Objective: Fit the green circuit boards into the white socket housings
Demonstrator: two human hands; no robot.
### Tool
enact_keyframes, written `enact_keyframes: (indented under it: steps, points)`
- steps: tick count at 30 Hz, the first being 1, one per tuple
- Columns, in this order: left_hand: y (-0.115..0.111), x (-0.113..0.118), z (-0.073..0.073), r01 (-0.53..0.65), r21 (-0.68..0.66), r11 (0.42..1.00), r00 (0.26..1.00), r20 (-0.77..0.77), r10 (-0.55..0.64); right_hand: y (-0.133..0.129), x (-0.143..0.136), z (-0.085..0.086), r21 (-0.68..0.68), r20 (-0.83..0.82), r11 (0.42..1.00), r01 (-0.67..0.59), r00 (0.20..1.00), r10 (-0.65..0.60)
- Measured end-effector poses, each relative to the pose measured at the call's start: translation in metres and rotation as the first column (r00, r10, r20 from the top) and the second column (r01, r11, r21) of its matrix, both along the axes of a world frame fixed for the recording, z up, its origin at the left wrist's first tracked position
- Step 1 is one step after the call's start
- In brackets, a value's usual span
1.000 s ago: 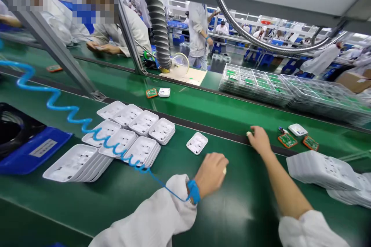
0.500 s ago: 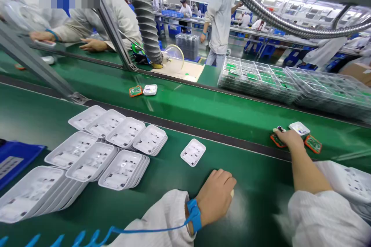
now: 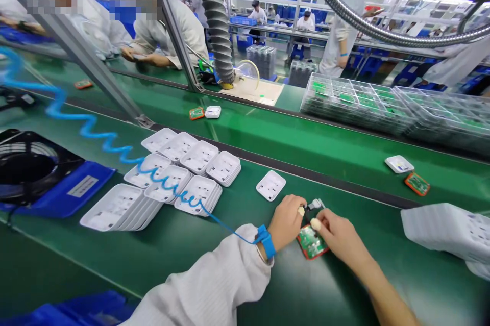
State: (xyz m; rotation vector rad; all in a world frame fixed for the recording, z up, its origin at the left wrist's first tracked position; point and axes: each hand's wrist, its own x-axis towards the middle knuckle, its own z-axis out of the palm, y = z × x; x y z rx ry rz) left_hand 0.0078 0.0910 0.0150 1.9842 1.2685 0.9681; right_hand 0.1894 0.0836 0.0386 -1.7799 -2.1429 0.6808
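A green circuit board (image 3: pixel 313 245) in an orange-red frame is between my two hands, low over the green work surface. My left hand (image 3: pixel 285 221), with a blue wrist strap (image 3: pixel 265 241), is closed at the board's upper left edge. My right hand (image 3: pixel 339 231) pinches at its upper right edge. Pale finger covers show on fingertips of both hands. A small grey-white part (image 3: pixel 315 204) with something dark below it juts up between the fingers; how it joins the board is hidden. Just beyond my left hand, a single white plastic shell (image 3: pixel 271 185) lies apart.
Stacks of white shells (image 3: pixel 199 193) stand at left, another stack (image 3: pixel 444 229) at right. The belt (image 3: pixel 291 137) carries white shells and orange-framed boards. Clear trays (image 3: pixel 352 104) sit beyond it. A blue coiled cord (image 3: pixel 126 152) crosses the left side; a fan (image 3: pixel 34 168) lies there. Co-workers sit opposite.
My right hand has brought an orange-framed board from the belt to my left hand. Fingers of both hands now meet at it. The view has shifted, showing more of the left side.
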Motion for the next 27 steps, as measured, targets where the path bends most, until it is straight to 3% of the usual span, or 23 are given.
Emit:
enact_keyframes:
  steps: [4,7,11,14,17,20,24,27]
  points:
    - [-0.005,-0.007,-0.001,-0.048,0.019,0.999,0.999,-0.019,0.048,-0.019,0.009,0.000,0.187,0.109,0.981,0.046,0.992,-0.067]
    - [-0.008,-0.009,0.001,-0.092,0.024,0.995,0.993,-0.076,0.094,-0.017,0.023,-0.009,0.313,0.141,0.949,-0.025,0.990,-0.020]
    - [-0.011,-0.003,0.007,-0.098,0.051,0.994,0.971,-0.215,0.107,-0.016,0.023,-0.023,0.353,0.215,0.935,-0.043,0.976,-0.037]
    - [-0.012,0.005,0.012,-0.115,0.058,0.992,0.933,-0.336,0.127,-0.018,0.017,-0.022,0.344,0.212,0.939,-0.008,0.975,-0.069]
    - [-0.014,0.014,0.018,-0.124,0.064,0.990,0.888,-0.438,0.140,-0.023,0.015,-0.013,0.255,0.084,0.965,0.066,0.992,-0.090]
    - [-0.017,0.020,0.022,-0.096,0.088,0.991,0.861,-0.492,0.127,-0.026,0.014,-0.003,0.162,-0.149,0.977,0.140,0.982,-0.116]
    - [-0.021,0.024,0.023,-0.054,0.098,0.994,0.854,-0.512,0.097,-0.026,0.013,-0.003,0.030,-0.536,0.994,0.104,0.841,-0.072]
    - [-0.023,0.022,0.021,-0.047,0.067,0.997,0.875,-0.478,0.073,-0.024,0.011,-0.009,-0.007,-0.679,0.999,0.044,0.734,-0.037]
